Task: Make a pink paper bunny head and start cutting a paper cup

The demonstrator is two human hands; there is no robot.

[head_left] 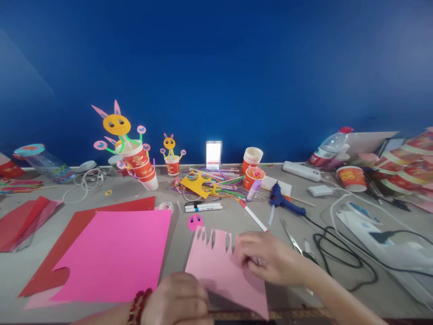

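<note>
A light pink sheet of paper (225, 271) with several pointed slots cut into its far edge lies in front of me. My right hand (269, 257) is over its upper right side with fingers curled down; a small pale bit shows beneath them, too unclear to name. At the sheet's lower left corner is my left hand (179, 298), closed, its fingertips hidden from view. A red bead bracelet (138, 307) circles the left wrist. Just beyond the slotted edge lies a small bright pink disc with eyes (195, 222).
Bright pink paper (118, 253) overlaps red paper (64, 253) on the left. Scissors (294, 239), a blue glue gun (282, 201) and its black cable lie right. Markers (204, 207), pipe cleaners (219, 178), decorated paper cups (137, 158) and a bottle (329, 146) stand or lie farther back.
</note>
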